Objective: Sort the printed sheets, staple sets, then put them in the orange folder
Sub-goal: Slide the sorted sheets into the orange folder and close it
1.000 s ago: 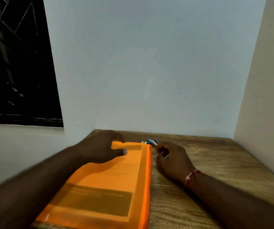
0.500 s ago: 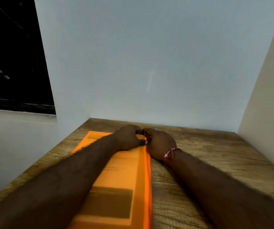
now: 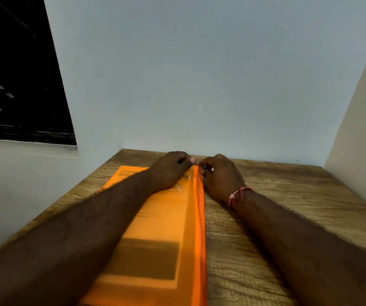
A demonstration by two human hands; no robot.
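Wood-grain laminate covered the desk (image 3: 277,217), which stood pushed into a corner: a plain pale blue-grey wall (image 3: 199,74) rose behind it, a cream side wall (image 3: 365,129) closed it in on the right, and a dark window (image 3: 12,74) sat in the wall on the left, above a white sill. Both bare forearms reached forward from the near edge and met at the far end of the desk. The left hand (image 3: 171,171) lay knuckles-up on the far right corner of the orange folder (image 3: 162,228), its heel pressing the plastic into shallow ripples, its fingers curled round that corner and the thumbnail showing at the tip. The right hand (image 3: 219,177) rested on the bare wood just beside the folder's right edge, a red thread bracelet (image 3: 237,195) round its wrist, with thumb and forefinger pinched on a small blue tab (image 3: 203,167) at the far end of that edge; what the tab was could not be made out. The two hands nearly touched across the raised orange seam. The folder lay flat on the left half of the desk, its long axis running away from the person toward the back wall, its near end cut off by the bottom of the view. Printed sheets (image 3: 146,259) showed dimly through the translucent cover, a dark block of print near the close end.
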